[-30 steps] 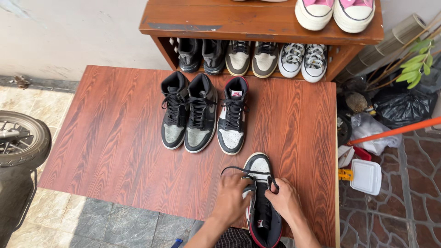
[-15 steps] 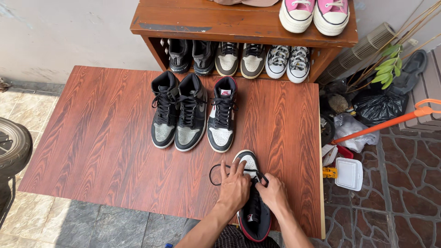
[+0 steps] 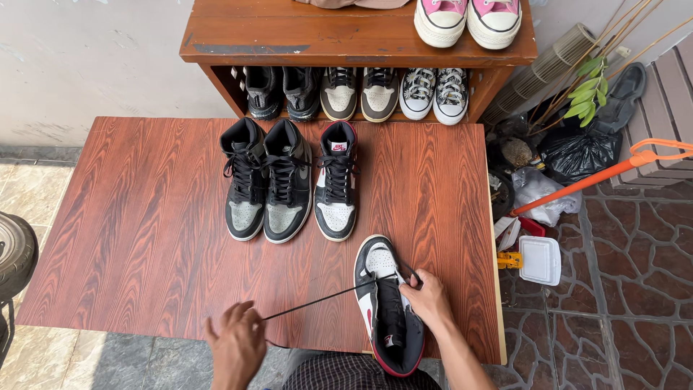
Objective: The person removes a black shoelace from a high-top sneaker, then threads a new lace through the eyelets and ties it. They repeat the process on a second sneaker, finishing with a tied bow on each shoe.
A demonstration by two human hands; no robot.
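Pulling a black shoelace (image 3: 317, 300) out to the side, the left hand (image 3: 238, 347) pinches the lace end between its fingers near the front edge of the wooden table (image 3: 137, 238). The right hand (image 3: 426, 297) is curled over the side of a black, white and red high-top sneaker (image 3: 386, 310), fingers pressed against it by the lowest eyelets. That sneaker lies close to the person, near the front right part of the table, with its toe pointing away. To do this well, I think the lace should stay tight and flat, with no twist, and the right hand should hold the shoe firm so it does not slide. The sneaker sits near the front edge and not far from the right edge, so a hard tug could drag it off. On the left, the table is bare wood, so the left hand has lots of room to pull that way. Farther back stand a grey and black pair (image 3: 266, 180) and a matching single sneaker (image 3: 337, 180), well apart from the hands. Behind them is a shoe rack (image 3: 289, 32) with more shoes. On the floor to the right lie a white box (image 3: 540, 260) and an orange handle (image 3: 577, 184), away from the work.
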